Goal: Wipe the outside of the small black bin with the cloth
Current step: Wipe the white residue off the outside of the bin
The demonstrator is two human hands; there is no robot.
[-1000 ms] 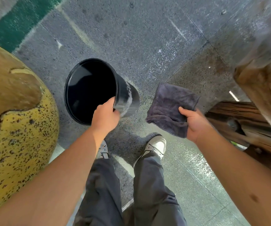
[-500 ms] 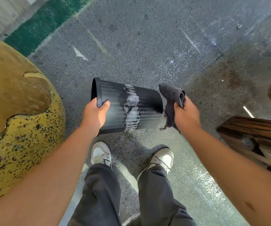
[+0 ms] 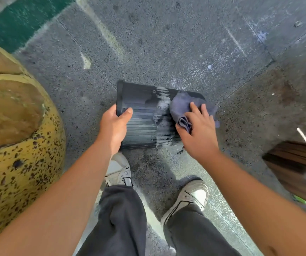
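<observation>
The small black bin is held sideways above the floor, its rim to the left and its base to the right. Its ribbed wall carries a white smeared stain across the middle. My left hand grips the rim end, thumb on top. My right hand presses a dark grey cloth onto the bin's wall near the base, just right of the stain. The bin's inside is hidden.
A large yellow speckled rounded object stands close on the left. Dark wooden boards lie at the right. My feet in white shoes stand on the grey concrete floor below the bin. A green painted strip runs far left.
The bin went from open mouth facing me to lying sideways. My right hand moved left with the cloth from beside the base onto the bin's wall.
</observation>
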